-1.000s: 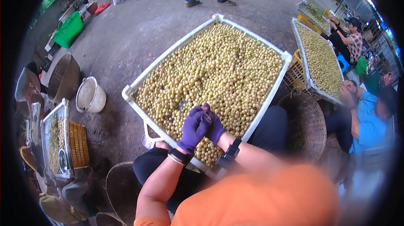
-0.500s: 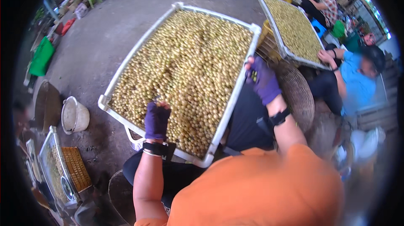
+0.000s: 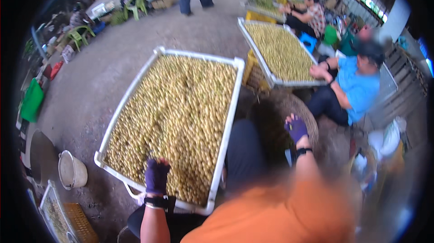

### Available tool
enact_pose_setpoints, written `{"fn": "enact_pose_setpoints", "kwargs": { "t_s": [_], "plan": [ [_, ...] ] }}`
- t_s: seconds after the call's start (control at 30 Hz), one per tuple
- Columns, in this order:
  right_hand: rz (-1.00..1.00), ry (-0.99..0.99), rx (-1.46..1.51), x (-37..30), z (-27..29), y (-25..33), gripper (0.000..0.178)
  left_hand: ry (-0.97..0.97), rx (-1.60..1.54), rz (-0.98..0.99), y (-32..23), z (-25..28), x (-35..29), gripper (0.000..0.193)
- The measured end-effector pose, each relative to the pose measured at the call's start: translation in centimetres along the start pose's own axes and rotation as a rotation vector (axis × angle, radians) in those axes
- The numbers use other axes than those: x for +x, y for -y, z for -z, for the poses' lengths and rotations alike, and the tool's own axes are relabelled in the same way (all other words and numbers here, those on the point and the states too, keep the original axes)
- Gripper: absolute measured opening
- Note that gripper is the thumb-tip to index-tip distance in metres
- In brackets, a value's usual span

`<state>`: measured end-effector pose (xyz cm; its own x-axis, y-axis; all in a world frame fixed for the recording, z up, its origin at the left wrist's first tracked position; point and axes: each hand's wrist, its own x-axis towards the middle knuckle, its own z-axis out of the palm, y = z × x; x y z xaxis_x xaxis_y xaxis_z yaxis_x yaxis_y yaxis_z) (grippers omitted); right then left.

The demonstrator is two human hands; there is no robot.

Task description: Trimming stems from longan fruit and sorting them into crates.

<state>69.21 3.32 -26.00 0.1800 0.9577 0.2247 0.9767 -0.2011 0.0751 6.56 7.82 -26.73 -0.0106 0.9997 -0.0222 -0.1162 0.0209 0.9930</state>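
Note:
A large white tray (image 3: 105, 142), heaped with small round yellowish fruits (image 3: 176, 116), lies before me. My left hand (image 3: 156, 175), in a purple fingerless glove, is at the tray's near left part, right over the fruits. Its fingers are curled; what they hold, if anything, is hidden. Off to the right, my right hand (image 3: 296, 128), gloved the same way, is over a round woven basket (image 3: 312, 123). Its fingers look apart, somewhat blurred, and no fruit shows in them. The basket's inside is dark, with some greenish bits.
A person in blue (image 3: 357, 82) sits to the right at another fruit-filled white tray (image 3: 273, 80). Farther back, a person in a checked shirt (image 3: 315, 16) sits at a third tray. At left stand a white bucket (image 3: 74, 170) and a yellow crate (image 3: 81, 220).
My view has swung to the right and up. My right hand has moved from the tray's right edge to over the basket; small green fruits seen in it before no longer show. The left stays at the tray.

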Motion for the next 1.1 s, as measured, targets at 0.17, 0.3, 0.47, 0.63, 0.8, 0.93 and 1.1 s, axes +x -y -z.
{"fn": "enact_pose_setpoints", "kwargs": {
  "t_s": [0.17, 0.3, 0.47, 0.63, 0.8, 0.93, 1.1],
  "plan": [
    [-0.641, 0.265, 0.669, 0.0, -5.1, -1.1, 0.036, -0.115, -0.045, 0.114, 1.6, 0.3, 0.2, 0.006],
    [-0.827, 0.048, 0.913, 2.0, -2.6, 2.2, 0.044, -0.09, -0.179, 0.071, 3.2, 0.9, 0.8, 0.006],
    [-0.428, -0.11, 0.99, 5.9, 5.6, 11.4, 0.042, -0.168, -0.048, -0.121, 4.4, 0.8, 1.2, 0.01],
    [0.057, -0.064, 0.948, 7.8, 11.3, 22.7, 0.036, -0.151, -0.097, -0.136, 1.8, 0.8, 0.7, 0.011],
    [0.545, 0.076, 1.061, 4.5, 13.0, 34.6, 0.033, -0.172, -0.287, 0.09, -1.5, 1.3, 0.1, 0.014],
    [0.921, 0.3, 0.976, 1.8, 12.0, 40.6, 0.031, -0.22, -0.726, 0.18, -3.5, 4.1, 0.8, 0.027],
    [1.186, 0.24, 0.999, 5.1, 10.1, 47.9, 0.036, -0.442, -1.195, -0.055, -8.0, 11.9, 0.9, 0.015]
  ]
}}
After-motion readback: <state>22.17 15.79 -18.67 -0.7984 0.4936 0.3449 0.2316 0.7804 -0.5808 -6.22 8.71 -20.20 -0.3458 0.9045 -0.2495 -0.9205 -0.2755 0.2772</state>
